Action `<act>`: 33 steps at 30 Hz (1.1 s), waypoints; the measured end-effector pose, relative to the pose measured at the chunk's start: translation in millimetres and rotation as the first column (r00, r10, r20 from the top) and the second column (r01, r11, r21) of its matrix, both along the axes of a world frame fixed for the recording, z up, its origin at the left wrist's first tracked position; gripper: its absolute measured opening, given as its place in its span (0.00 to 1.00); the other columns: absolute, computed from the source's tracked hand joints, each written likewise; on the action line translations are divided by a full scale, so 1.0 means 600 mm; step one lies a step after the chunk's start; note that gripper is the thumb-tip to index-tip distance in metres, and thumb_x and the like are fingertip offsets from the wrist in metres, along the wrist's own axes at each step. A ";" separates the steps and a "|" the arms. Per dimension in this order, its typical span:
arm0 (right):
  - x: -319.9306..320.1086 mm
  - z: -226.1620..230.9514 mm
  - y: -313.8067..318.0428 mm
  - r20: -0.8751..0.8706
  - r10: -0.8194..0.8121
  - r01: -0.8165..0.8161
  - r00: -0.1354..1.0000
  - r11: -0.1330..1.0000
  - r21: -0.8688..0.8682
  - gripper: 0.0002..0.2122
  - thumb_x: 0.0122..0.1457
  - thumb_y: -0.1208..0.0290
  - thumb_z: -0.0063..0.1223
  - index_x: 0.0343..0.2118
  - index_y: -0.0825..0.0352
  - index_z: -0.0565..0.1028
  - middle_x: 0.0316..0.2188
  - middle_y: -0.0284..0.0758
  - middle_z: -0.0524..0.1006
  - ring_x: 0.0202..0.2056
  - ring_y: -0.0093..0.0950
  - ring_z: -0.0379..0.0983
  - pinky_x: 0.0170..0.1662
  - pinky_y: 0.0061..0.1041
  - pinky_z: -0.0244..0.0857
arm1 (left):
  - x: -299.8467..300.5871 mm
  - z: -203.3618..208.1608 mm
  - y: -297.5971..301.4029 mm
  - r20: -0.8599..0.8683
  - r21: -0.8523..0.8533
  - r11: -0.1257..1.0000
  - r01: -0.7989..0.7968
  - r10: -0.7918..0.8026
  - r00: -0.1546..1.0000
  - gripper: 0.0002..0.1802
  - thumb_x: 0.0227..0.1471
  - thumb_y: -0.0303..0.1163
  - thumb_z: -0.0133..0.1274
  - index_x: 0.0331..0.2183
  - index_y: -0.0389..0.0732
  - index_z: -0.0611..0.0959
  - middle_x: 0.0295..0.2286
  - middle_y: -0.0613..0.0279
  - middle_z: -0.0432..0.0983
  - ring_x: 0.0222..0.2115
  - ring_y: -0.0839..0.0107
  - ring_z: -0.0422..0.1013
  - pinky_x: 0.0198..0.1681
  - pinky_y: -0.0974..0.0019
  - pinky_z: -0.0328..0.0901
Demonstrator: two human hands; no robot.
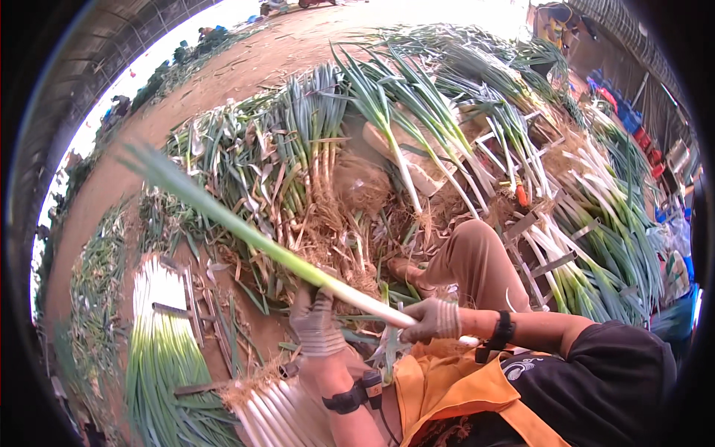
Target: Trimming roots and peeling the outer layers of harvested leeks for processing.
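A long green onion (313, 276) lies aslant in front of me, its white end to the right and its green leaves reaching up to the far left, blurred at the tips. My left hand (317, 322), in a grey glove, is closed round the lower stalk. The gloved right hand (433, 319) has its fingers curled at the white end. Below that end hangs a loose pale-green strip of leaf (392, 349). Untrimmed onions with brown roots (322, 160) stand bundled beyond my hands.
Peeled onions (160, 294) lie in a metal rack at the left, and more white stalks (279, 417) are at my lower left. Onion piles (596, 223) fill the right side. An orange-handled tool (520, 192) rests among stalks beyond my bent knee (477, 257). Leaf scraps litter the ground.
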State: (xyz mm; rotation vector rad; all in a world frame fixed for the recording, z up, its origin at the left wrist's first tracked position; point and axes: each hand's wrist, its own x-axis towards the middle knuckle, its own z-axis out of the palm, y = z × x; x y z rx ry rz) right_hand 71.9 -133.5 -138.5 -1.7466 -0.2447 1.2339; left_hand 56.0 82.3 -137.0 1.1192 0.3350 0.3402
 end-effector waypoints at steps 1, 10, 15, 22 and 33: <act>0.012 -0.009 -0.021 0.017 -0.158 0.154 0.987 0.977 0.148 0.20 0.49 0.69 0.59 0.47 0.63 0.72 0.22 0.24 0.74 0.21 0.13 0.68 0.24 0.14 0.65 | 0.026 0.034 -0.028 0.060 0.111 0.994 0.013 -0.019 0.998 0.22 0.50 0.27 0.53 0.48 0.34 0.71 0.34 0.59 0.74 0.32 0.75 0.71 0.34 0.75 0.68; 0.372 0.069 -0.008 0.290 -0.630 0.587 0.721 0.777 0.228 0.12 0.49 0.72 0.58 0.37 0.67 0.75 0.16 0.27 0.72 0.15 0.16 0.66 0.16 0.16 0.61 | 0.184 -0.133 -0.029 -0.395 0.452 0.743 0.493 -0.329 0.858 0.19 0.50 0.32 0.52 0.45 0.37 0.75 0.34 0.54 0.77 0.33 0.71 0.73 0.40 0.72 0.67; 0.660 -0.125 -0.134 0.614 -0.597 0.604 0.516 0.762 0.233 0.19 0.49 0.63 0.60 0.43 0.63 0.72 0.25 0.34 0.76 0.22 0.23 0.72 0.22 0.24 0.66 | 0.178 -0.256 0.047 -0.586 0.491 0.696 0.524 -0.181 0.790 0.19 0.47 0.35 0.50 0.41 0.36 0.77 0.34 0.47 0.76 0.34 0.66 0.73 0.41 0.69 0.64; 0.683 -0.309 -0.025 0.651 -0.018 0.406 0.759 0.794 -0.452 0.18 0.48 0.59 0.56 0.42 0.61 0.75 0.35 0.35 0.78 0.34 0.28 0.73 0.40 0.28 0.66 | 0.199 -0.256 0.146 -0.554 0.377 0.884 0.276 -0.024 0.832 0.18 0.50 0.22 0.46 0.45 0.31 0.73 0.34 0.57 0.75 0.28 0.75 0.72 0.30 0.75 0.66; 0.671 -0.471 0.364 0.155 -0.124 0.183 0.980 0.864 -0.469 0.30 0.52 0.43 0.47 0.46 0.68 0.71 0.41 0.39 0.75 0.43 0.34 0.72 0.46 0.32 0.64 | 0.194 -0.218 0.183 -0.638 0.385 0.879 0.282 0.032 0.770 0.19 0.51 0.26 0.48 0.46 0.29 0.72 0.41 0.49 0.73 0.40 0.68 0.71 0.44 0.70 0.64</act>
